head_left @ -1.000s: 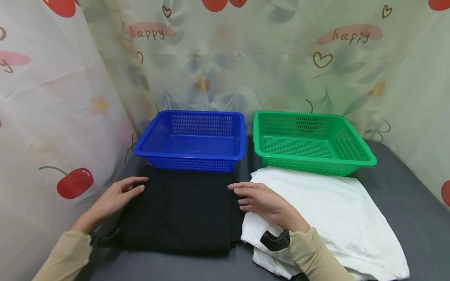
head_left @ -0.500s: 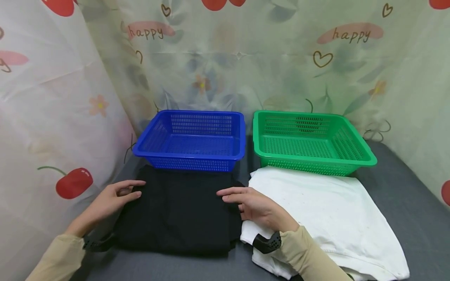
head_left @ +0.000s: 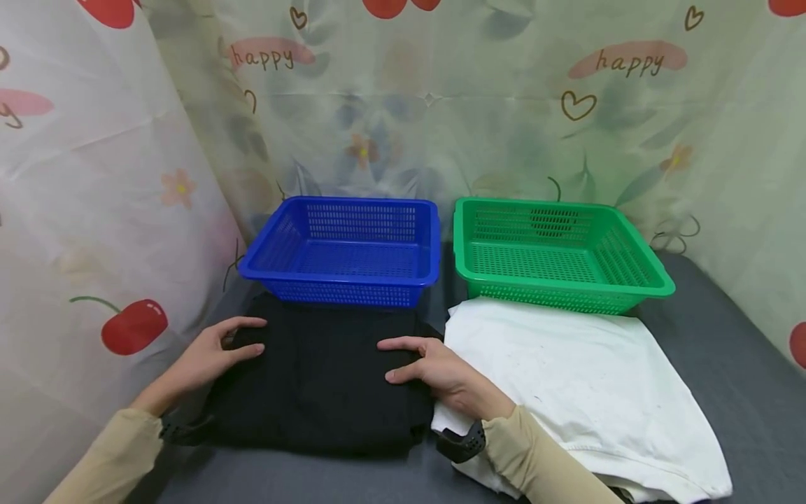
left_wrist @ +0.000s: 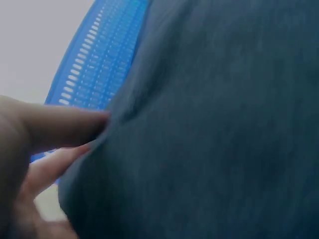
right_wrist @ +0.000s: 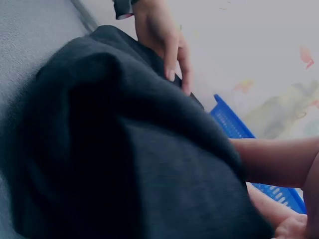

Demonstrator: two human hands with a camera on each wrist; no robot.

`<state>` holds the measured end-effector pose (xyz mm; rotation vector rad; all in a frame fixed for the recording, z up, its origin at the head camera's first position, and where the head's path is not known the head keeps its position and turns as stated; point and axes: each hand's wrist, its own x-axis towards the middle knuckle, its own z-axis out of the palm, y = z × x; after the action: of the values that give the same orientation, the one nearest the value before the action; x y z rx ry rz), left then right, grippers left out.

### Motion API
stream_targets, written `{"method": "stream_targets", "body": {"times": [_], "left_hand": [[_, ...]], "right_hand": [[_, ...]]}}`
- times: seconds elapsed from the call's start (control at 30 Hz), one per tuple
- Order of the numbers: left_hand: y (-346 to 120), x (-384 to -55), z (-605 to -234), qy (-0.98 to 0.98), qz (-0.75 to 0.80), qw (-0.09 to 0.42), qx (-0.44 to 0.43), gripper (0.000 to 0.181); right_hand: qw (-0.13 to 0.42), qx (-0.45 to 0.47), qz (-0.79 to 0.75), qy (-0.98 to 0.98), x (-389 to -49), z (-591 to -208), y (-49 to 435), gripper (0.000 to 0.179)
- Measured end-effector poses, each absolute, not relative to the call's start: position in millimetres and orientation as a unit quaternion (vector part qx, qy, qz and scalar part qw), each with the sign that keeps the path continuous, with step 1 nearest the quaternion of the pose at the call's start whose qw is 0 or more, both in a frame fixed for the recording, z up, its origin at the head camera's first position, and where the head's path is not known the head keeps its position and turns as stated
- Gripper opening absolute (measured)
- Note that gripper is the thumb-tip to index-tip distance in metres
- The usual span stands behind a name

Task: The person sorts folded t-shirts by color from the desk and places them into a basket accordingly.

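Observation:
A folded black garment lies on the table in front of the blue basket; its kind cannot be told. At its left edge is my left hand, thumb and index finger spread apart, tips at the cloth. Across the right edge reaches my right hand, its index finger and thumb extended over the black cloth with a gap between them. The right hand's other fingers are mostly hidden. In the right wrist view, dark cloth covers some of the right fingertips, and the left hand touches the far side.
A blue basket stands behind the black garment, with a green basket to its right. Folded white fabric lies under and beside the right forearm. The table is grey, and a printed curtain surrounds it.
My right hand has moved left and slightly down, from the boundary with the white fabric onto the black garment, and its thumb has spread from the index finger. The left hand has barely shifted.

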<state>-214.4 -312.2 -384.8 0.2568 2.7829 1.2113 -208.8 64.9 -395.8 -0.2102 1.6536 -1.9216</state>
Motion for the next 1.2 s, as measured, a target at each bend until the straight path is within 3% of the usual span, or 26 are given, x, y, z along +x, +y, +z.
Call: {"method": "stream_targets", "body": {"times": [0.23, 0.5, 0.6, 0.83, 1.07, 1.2], "left_hand": [[-314, -215, -382, 0.906, 0.393, 0.111, 0.111, 0.066], [-309, -208, -372, 0.940, 0.311, -0.038, 0.137, 0.045], [-311, -208, -367, 0.923, 0.369, 0.010, 0.107, 0.049], [-319, -217, -372, 0.819, 0.522, 0.230, 0.067, 0.056], [-328, -214, -357, 0.777, 0.580, 0.233, 0.075, 0.055], [-330, -214, -357, 0.790, 0.564, 0.232, 0.068, 0.056]], "right_hand": [[0.301, -0.097, -0.726, 0.611, -208, -397, 62, 0.059], [0.297, -0.090, -0.735, 0.603, -208, -395, 65, 0.061], [0.300, -0.088, -0.734, 0.603, -209, -394, 68, 0.062], [0.304, -0.069, -0.722, 0.618, -210, -392, 75, 0.053], [0.266, -0.012, -0.664, 0.699, -209, -378, 93, 0.037], [0.250, 0.012, -0.651, 0.717, -206, -366, 98, 0.039]]}}
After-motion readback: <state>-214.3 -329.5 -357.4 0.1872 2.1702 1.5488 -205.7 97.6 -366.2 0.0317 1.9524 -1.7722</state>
